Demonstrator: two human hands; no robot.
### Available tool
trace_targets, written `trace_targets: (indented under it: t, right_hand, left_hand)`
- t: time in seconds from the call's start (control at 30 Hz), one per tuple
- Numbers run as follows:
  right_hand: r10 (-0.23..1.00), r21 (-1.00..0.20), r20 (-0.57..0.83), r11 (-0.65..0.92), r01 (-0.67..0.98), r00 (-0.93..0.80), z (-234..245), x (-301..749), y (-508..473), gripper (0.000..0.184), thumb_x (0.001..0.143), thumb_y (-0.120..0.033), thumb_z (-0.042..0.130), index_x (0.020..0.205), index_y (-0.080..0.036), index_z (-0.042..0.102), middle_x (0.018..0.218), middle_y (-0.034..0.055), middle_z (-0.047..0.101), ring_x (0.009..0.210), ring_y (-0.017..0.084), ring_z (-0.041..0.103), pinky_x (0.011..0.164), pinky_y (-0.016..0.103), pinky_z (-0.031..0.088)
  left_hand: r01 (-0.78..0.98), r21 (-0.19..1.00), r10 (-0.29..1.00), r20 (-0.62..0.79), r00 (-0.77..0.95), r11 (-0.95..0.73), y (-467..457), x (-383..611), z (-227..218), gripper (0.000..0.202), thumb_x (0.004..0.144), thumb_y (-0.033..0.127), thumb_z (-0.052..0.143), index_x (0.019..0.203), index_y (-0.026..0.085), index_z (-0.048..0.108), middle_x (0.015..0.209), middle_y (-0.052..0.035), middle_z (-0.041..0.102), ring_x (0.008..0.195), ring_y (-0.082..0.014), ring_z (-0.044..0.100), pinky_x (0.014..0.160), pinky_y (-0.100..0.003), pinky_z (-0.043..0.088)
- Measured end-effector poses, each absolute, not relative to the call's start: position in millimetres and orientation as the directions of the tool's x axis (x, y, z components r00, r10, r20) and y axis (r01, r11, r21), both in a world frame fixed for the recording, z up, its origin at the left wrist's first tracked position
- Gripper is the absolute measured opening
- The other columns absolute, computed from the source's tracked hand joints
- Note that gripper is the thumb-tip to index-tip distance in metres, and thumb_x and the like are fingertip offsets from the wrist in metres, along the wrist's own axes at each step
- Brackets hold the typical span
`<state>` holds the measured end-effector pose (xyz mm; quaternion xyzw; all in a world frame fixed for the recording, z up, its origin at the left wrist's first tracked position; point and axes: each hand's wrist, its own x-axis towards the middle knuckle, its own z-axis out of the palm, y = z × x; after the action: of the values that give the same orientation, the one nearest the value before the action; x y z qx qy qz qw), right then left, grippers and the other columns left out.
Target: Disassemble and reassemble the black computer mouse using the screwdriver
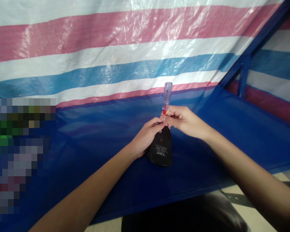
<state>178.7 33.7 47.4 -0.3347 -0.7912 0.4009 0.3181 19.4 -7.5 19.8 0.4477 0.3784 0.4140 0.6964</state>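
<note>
The fingertips (168,116) of the right hand (185,123) are pinching the screwdriver (167,93) low down at its red collar. Thumb and forefinger are pressed together around it, while the clear handle is standing upright and free above them. The fingers (156,124) of the left hand (145,138) are curling close over the far end of the mouse (162,150) and gripping it, their tips touching the right hand's. The mouse is lying underside up, its label facing the camera, on the blue table (87,151), between the two forearms. By the look of it, the driver tip is being seated in the mouse's underside, though the tip itself is hidden behind the fingers. Turning from here is calling for an upright shaft and a left hand bracing the mouse against twisting. No tray or dish for small parts is showing; the blurred patch at the left cannot be read. A striped tarp (111,48) is hanging behind.
</note>
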Motion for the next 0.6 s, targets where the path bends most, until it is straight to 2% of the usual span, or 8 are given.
trace_targets:
  t: [0.27, 0.5, 0.6]
  right_hand:
    - [0.785, -0.863, 0.231, 0.438, 0.250, -0.575, 49.7, 177.0, 32.6, 0.025, 0.085, -0.034, 0.058, 0.070, -0.015, 0.053, 0.058, -0.0032, 0.051, 0.053, 0.008, 0.046, 0.050, 0.022, 0.035]
    - [0.757, -0.903, 0.189, 0.385, 0.193, -0.625, 54.3, 180.8, 32.3, 0.018, 0.087, -0.031, 0.056, 0.083, -0.014, 0.060, 0.066, -0.0014, 0.055, 0.056, 0.008, 0.050, 0.051, 0.022, 0.039]
    - [0.765, -0.897, 0.181, 0.386, 0.215, -0.618, 56.9, 181.6, 31.8, 0.020, 0.086, -0.031, 0.057, 0.076, -0.014, 0.061, 0.063, -0.0011, 0.055, 0.056, 0.008, 0.051, 0.050, 0.022, 0.039]
  left_hand:
    - [-0.203, 0.947, 0.916, -0.160, 0.369, 0.248, -7.7, 19.1, 20.4, 0.013, 0.085, 0.031, 0.055, 0.090, 0.019, 0.060, 0.086, -0.0006, 0.061, 0.070, -0.0117, 0.060, 0.063, -0.023, 0.043]
    - [-0.207, 0.947, 0.906, -0.149, 0.396, 0.246, -5.8, 17.4, 16.6, 0.017, 0.084, 0.034, 0.057, 0.091, 0.019, 0.060, 0.087, -0.0013, 0.061, 0.069, -0.0123, 0.060, 0.061, -0.023, 0.043]
    - [-0.208, 0.946, 0.904, -0.151, 0.400, 0.250, -5.7, 18.0, 16.6, 0.016, 0.084, 0.033, 0.057, 0.089, 0.018, 0.060, 0.088, -0.0016, 0.061, 0.068, -0.0119, 0.060, 0.060, -0.023, 0.043]
